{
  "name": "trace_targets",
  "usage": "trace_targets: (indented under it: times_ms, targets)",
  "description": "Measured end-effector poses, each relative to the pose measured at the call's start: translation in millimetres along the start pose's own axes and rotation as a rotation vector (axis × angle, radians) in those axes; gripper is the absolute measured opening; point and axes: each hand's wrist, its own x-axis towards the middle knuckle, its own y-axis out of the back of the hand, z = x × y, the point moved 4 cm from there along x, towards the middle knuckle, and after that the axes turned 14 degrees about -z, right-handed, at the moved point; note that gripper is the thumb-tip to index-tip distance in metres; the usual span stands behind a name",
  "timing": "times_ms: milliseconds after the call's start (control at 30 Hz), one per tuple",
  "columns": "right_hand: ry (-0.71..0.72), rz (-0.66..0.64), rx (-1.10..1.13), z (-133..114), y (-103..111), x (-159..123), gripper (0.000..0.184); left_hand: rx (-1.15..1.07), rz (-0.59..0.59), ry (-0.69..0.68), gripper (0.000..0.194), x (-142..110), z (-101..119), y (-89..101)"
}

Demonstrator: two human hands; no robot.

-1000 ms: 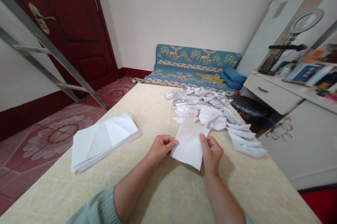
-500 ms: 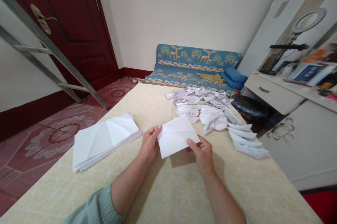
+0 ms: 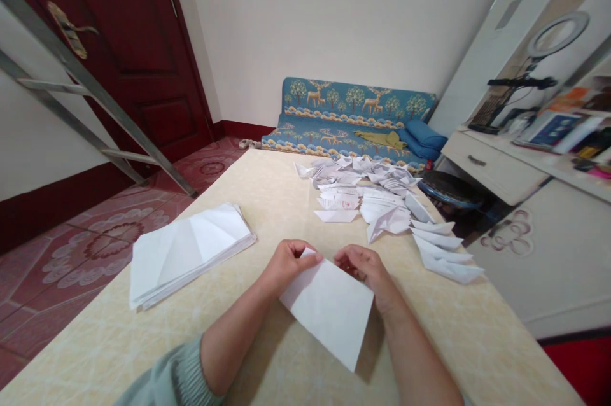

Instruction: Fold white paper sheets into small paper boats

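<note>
A folded sheet of white paper (image 3: 331,314) is tilted above the table in front of me. My left hand (image 3: 292,266) pinches its upper left corner, thumb on top and fingers behind. At the upper right edge, my right hand (image 3: 365,269) is closed with curled fingers against the paper; its fingertips are partly hidden. A stack of creased white sheets (image 3: 191,253) lies to the left. Beyond my hands are many folded paper pieces (image 3: 382,199), some printed. A row of boat-like paper shapes (image 3: 443,253) stands to the right.
The pale patterned table (image 3: 267,196) carries all the paper. A blue sofa with deer (image 3: 329,123) is against the far wall. On the left a metal ladder (image 3: 95,91) leans near a dark red door (image 3: 128,18). A black stool (image 3: 449,189) and white desk (image 3: 501,167) are on the right.
The folded paper has turned and come lower and closer to me. My left hand has shifted to its top corner, and my right hand has moved from the right corner to the upper edge.
</note>
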Motion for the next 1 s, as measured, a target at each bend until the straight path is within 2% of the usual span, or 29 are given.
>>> trace_targets:
  times_ms: [100, 233, 300, 500, 633, 800, 900, 1000]
  targets:
    - [-0.084, -0.151, -0.153, 5, -12, 1, 0.030, 0.006, -0.078, 0.013, 0.025, -1, -3, -10.7]
    - [-0.127, -0.212, -0.273, 11, -15, 1, 0.030, 0.039, -0.093, 0.015, 0.027, 1, -4, -8.6]
    - [-0.152, -0.215, -0.279, 13, -14, 0, 0.030, 0.075, -0.054, 0.018, 0.032, 3, -5, -1.0]
    - [-0.137, -0.211, -0.282, 13, -10, 0, 0.027, 0.295, 0.173, -0.054, 0.039, 4, 1, 25.4]
    - [-0.147, -0.194, -0.290, 17, -9, 2, 0.024, 0.440, 0.236, -0.077, 0.041, 3, 9, 29.5]
    - [-0.126, -0.190, -0.301, 18, -9, 2, 0.022, 0.513, 0.268, -0.107, 0.040, 5, 12, 37.1]
    - [-0.103, -0.121, -0.270, 17, -1, 3, 0.024, 0.427, 0.385, -0.160, 0.039, 4, 12, 49.4]
    - [-0.064, 0.048, -0.191, 17, 11, 5, 0.025, 0.077, 0.470, -0.176, 0.042, 3, 7, 54.1]
